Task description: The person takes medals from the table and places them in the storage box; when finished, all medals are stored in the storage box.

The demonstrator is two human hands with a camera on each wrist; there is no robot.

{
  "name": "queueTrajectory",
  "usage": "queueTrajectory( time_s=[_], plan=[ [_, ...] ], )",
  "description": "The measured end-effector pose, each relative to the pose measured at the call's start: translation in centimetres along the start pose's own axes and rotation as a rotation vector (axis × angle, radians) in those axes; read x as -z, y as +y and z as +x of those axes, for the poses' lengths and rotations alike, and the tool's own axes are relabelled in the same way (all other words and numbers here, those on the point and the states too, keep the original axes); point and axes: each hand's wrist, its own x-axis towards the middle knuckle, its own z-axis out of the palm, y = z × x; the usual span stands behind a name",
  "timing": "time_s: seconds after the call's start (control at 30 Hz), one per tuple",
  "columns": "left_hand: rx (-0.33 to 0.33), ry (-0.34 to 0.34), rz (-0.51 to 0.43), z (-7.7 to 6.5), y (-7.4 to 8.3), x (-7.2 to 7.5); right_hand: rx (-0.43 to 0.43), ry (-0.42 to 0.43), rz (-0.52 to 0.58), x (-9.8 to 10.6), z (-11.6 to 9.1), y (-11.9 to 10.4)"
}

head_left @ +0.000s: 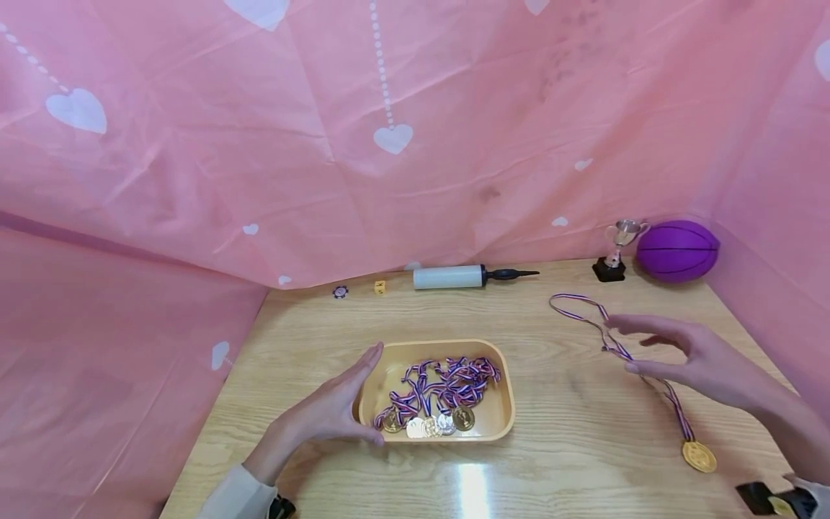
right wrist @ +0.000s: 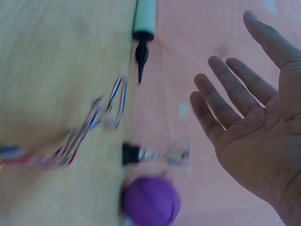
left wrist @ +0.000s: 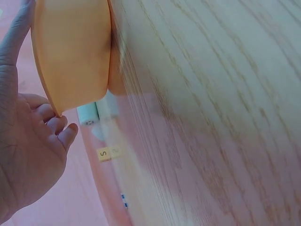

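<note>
A tan plastic tray (head_left: 502, 425) stands on the table in the head view. Inside lie tangled striped ribbons (head_left: 457, 382) and several gold and silver medals (head_left: 463, 418). My left hand (head_left: 333, 407) grips the tray's left end, thumb at the near side and fingers at the far side; the left wrist view shows curled fingertips (left wrist: 59, 125) at the rim. To the right, my right hand (head_left: 703, 360) hovers over a ribbon, thumb and fingers spread and holding nothing. That striped ribbon (head_left: 677, 411) stretches across the table to a gold medal (head_left: 699, 456) near the right forearm.
Along the back are a poker chip (head_left: 340, 292), a yellow letter cube (head_left: 380, 287), a hand pump (head_left: 449, 277), a small trophy cup (head_left: 610, 268) and a purple ball (head_left: 678, 251). Pink heart-patterned cloth (head_left: 324, 180) hangs behind and at both sides.
</note>
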Motion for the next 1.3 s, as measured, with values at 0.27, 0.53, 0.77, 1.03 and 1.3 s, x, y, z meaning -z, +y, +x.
queueTrajectory(
  time_s=[0.27,0.53,0.77,1.03,1.3],
  plan=[
    [0.002,-0.003,-0.002,0.0,-0.1,-0.1,-0.094,0.020,-0.039,0.7,-6.1,4.6],
    [0.005,0.002,-0.006,-0.1,-0.2,-0.2,-0.142,0.023,-0.033,0.2,-10.1,8.1],
    [0.000,0.005,0.004,0.0,-0.3,0.0,-0.091,0.021,-0.004,-0.3,-11.7,9.8],
    [-0.015,0.002,-0.002,0.1,-0.2,-0.1,0.017,-0.119,0.044,-0.6,-12.0,11.1],
    [-0.012,0.007,-0.013,0.1,-0.1,0.0,0.048,-0.137,0.055,-1.0,-12.1,11.2]
  ],
)
